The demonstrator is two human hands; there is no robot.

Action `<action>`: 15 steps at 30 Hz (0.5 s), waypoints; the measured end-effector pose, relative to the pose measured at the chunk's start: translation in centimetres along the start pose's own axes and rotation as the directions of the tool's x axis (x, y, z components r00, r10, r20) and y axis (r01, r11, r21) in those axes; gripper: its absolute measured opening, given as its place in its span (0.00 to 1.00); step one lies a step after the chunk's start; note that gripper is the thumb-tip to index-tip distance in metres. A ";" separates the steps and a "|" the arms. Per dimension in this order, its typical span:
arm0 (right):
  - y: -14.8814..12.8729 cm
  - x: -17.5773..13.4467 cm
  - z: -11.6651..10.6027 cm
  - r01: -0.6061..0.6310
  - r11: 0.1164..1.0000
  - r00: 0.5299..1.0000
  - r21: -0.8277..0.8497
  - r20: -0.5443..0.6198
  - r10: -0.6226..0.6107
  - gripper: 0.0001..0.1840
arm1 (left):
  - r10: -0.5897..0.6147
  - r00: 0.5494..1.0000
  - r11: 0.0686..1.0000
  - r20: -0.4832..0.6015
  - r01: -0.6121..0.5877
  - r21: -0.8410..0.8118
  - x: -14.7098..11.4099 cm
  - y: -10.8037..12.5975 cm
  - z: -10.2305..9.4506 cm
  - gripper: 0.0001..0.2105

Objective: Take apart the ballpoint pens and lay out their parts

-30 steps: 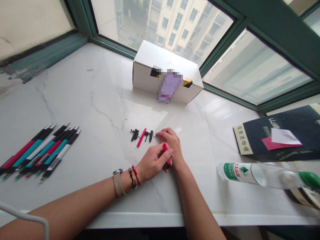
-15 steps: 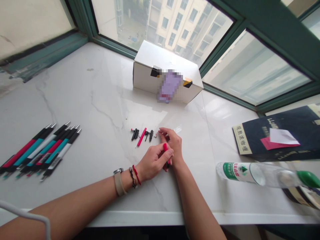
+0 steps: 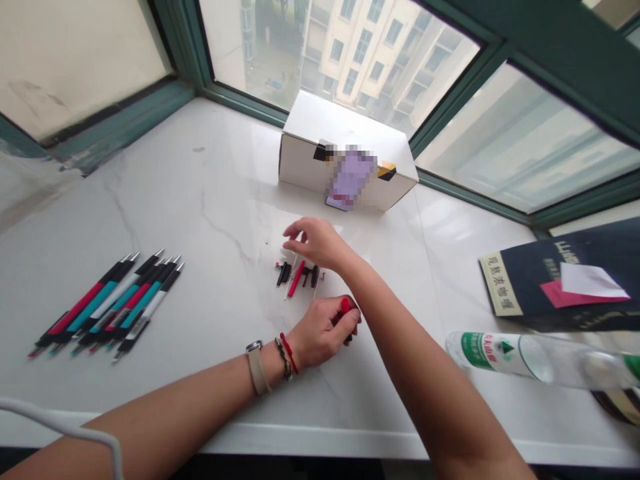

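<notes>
My left hand [image 3: 327,327] is closed around a red and black pen piece [image 3: 345,307], and the red end sticks up between thumb and fingers. Its lower part is mostly hidden by the hand. Farther forward, my right hand [image 3: 317,241] hovers over the upper edge of a small group of pen parts, thumb and index finger apart. Below it on the table lie a red pen barrel [image 3: 297,279], a black pen part [image 3: 283,273], another black part [image 3: 314,276] and a thin clear refill [image 3: 289,288]. The right hand covers some of the area behind them.
Several red, teal and white pens [image 3: 113,303] lie side by side at left. A white box [image 3: 303,163] with a phone [image 3: 351,179] leaning on it stands by the window. At right are a water bottle [image 3: 493,351], a dark bag [image 3: 525,257] and paper slips [image 3: 593,280].
My right hand has left the left hand's side and moved forward and left over the pen parts. My left hand keeps the red and black piece. The view has shifted slightly.
</notes>
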State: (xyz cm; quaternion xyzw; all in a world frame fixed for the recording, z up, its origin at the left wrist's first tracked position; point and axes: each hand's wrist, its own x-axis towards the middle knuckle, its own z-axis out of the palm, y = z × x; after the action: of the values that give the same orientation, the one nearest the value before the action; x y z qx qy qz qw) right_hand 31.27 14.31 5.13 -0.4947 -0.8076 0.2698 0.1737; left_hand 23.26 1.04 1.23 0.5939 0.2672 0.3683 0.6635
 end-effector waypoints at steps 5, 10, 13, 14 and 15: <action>0.1 4.5 1.8 0.103 0.993 0.986 -0.050 0.135 -0.096 0.14 | -0.010 0.990 0.999 -0.141 0.002 -0.055 0.4 -0.2 -0.3 0.15; 0.5 5.1 2.1 0.178 0.979 0.972 -0.097 0.172 -0.160 0.06 | -0.002 0.981 0.999 -0.194 -0.006 -0.040 0.7 0.0 -0.5 0.16; 0.3 5.2 2.0 0.208 0.966 0.966 -0.157 0.188 -0.177 0.06 | -0.015 0.975 0.999 -0.220 0.003 -0.054 0.7 -0.1 -0.4 0.16; 0.2 5.2 1.9 0.198 0.961 0.968 -0.194 0.192 -0.161 0.06 | -0.017 0.975 0.998 -0.222 0.004 -0.060 0.6 0.0 -0.4 0.16; 0.1 5.2 1.8 0.177 0.955 0.972 -0.238 0.195 -0.132 0.07 | -0.019 0.976 0.998 -0.218 0.006 -0.061 0.6 0.0 -0.3 0.16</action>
State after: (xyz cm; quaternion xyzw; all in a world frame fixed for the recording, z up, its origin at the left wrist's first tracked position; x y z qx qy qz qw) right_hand 28.00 18.53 3.68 -0.4220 -0.8840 0.1927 0.0572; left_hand 23.35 1.74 1.21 0.5279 0.3310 0.4351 0.6500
